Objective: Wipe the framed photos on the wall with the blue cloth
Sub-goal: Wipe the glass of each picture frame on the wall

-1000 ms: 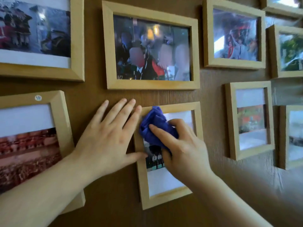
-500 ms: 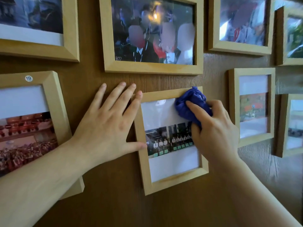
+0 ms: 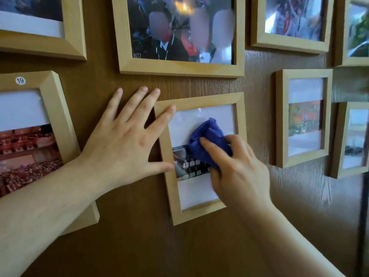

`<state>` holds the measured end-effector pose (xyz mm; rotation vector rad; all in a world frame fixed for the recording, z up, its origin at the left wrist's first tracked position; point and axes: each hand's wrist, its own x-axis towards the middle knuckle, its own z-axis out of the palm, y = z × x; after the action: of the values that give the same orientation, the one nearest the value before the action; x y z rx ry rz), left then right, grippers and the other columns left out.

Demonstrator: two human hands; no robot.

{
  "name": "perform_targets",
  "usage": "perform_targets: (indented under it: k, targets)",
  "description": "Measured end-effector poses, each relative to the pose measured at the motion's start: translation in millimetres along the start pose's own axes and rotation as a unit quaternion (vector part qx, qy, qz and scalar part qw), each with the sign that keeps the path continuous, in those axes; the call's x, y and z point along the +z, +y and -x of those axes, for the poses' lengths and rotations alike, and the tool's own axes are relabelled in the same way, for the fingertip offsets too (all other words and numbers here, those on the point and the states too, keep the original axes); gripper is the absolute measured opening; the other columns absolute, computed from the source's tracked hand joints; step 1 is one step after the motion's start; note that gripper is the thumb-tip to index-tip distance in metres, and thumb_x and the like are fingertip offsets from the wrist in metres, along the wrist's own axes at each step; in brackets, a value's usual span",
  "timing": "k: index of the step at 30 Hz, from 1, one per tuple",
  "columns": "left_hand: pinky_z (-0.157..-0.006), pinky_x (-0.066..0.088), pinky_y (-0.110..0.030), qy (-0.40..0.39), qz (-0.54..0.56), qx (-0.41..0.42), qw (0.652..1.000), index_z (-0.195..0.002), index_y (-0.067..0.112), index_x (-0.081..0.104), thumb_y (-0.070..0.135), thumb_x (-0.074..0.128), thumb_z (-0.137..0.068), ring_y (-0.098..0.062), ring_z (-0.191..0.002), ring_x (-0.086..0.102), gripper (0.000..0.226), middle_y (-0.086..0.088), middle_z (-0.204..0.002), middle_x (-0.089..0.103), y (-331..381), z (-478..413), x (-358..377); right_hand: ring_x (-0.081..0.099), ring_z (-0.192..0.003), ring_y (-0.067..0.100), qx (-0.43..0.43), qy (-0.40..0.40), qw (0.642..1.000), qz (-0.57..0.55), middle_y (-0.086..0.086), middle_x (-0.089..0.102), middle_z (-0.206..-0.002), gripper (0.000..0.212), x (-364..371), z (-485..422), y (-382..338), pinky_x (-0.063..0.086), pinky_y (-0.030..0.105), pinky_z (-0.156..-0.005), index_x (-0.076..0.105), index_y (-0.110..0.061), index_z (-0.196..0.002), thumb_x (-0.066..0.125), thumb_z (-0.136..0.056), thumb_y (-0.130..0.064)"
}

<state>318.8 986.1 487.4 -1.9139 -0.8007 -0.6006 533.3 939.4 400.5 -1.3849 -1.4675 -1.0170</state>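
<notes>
A small light-wood framed photo (image 3: 199, 213) hangs tilted on the brown wall, in the middle of the view. My right hand (image 3: 238, 172) is bunched around the blue cloth (image 3: 208, 142) and presses it on the middle of this frame's glass. My left hand (image 3: 123, 142) lies flat on the wall with fingers spread; its thumb and forefinger touch the frame's left edge. The hand and cloth cover part of the photo.
Several other wooden framed photos hang around: a large one (image 3: 179, 68) above, one marked 19 (image 3: 56, 108) at the left, one (image 3: 281, 120) at the right, more at the edges. Brown wood-grain wall (image 3: 129, 246) shows below.
My right hand has slid the cloth from the frame's top right corner down and left to the middle of the glass. My left hand has stayed on the frame's left edge.
</notes>
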Motion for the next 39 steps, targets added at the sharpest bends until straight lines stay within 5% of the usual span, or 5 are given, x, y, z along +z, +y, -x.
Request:
perform_targets:
  k: [6,14,25,32,39]
  targets:
    - [-0.116,0.011,-0.063,0.004,0.007,-0.005,1.0,-0.151,0.02,0.021,0.083,0.038,-0.072,-0.036,-0.148,0.011,0.103,-0.022,-0.158,0.019,1,1,2,0.054,-0.086,0.031,0.075,0.0,0.997,0.007,0.013,0.054,-0.106,0.049,-4,10,27,0.035,0.026,-0.048,0.06,-0.021,-0.122,0.065,-0.074,-0.013]
    - [-0.116,0.01,-0.062,0.006,0.008,-0.004,1.0,-0.15,0.019,0.021,0.082,0.042,-0.071,-0.037,-0.147,0.012,0.104,-0.023,-0.158,0.019,1,1,1,0.054,-0.084,0.025,-0.095,-0.072,0.992,-0.038,0.014,0.054,-0.108,0.047,8,43,-23,0.045,0.03,-0.05,0.054,-0.017,-0.127,0.061,-0.081,-0.019]
    - [-0.117,0.007,-0.061,0.001,0.016,-0.008,1.0,-0.151,0.019,0.021,0.081,0.04,-0.067,-0.036,-0.147,0.011,0.106,-0.023,-0.158,0.017,3,0,-1,0.056,-0.082,0.031,-0.012,-0.079,0.996,0.028,0.014,0.057,-0.102,0.048,-1,58,39,0.031,0.024,-0.052,0.064,-0.019,-0.118,0.07,-0.071,-0.011]
    - [-0.117,0.008,-0.062,-0.01,0.013,-0.006,1.0,-0.151,0.02,0.019,0.08,0.041,-0.066,-0.036,-0.148,0.01,0.107,-0.023,-0.159,0.016,1,0,-3,0.05,-0.08,0.028,-0.226,-0.156,0.961,-0.023,0.014,0.054,-0.103,0.041,7,58,7,0.042,0.032,-0.051,0.051,-0.018,-0.127,0.04,-0.088,-0.019]
    - [-0.117,0.006,-0.061,-0.01,0.023,-0.009,1.0,-0.151,0.021,0.017,0.082,0.041,-0.066,-0.034,-0.148,0.007,0.108,-0.021,-0.159,0.014,2,1,-2,0.053,-0.08,0.031,-0.233,-0.177,0.954,0.061,0.014,0.056,-0.103,0.045,-13,53,54,0.044,0.034,-0.05,0.057,-0.02,-0.122,0.065,-0.078,-0.016]
